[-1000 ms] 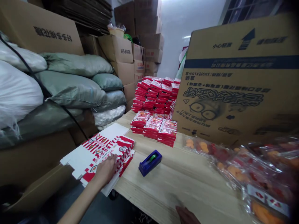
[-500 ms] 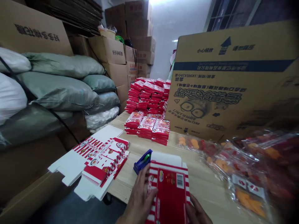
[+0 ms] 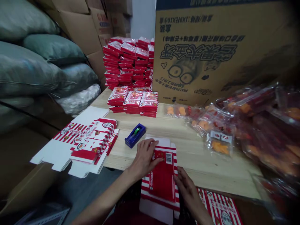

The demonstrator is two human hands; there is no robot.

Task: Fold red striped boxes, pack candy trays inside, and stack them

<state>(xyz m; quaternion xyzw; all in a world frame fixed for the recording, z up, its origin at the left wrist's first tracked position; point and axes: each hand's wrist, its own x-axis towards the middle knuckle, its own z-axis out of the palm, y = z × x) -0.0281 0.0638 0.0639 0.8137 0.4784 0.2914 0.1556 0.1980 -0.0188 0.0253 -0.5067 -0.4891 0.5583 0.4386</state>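
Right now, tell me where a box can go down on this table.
Bare wood of the table lies right of the striped carton under your left hand and right hand, below the plastic packets. A strip also runs between the blue tape dispenser and the red box stacks. Crowded: the right end and the flat blanks at left.

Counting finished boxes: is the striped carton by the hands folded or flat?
Flat: the carton spread, flaps unfolded, between the left hand and right hand.
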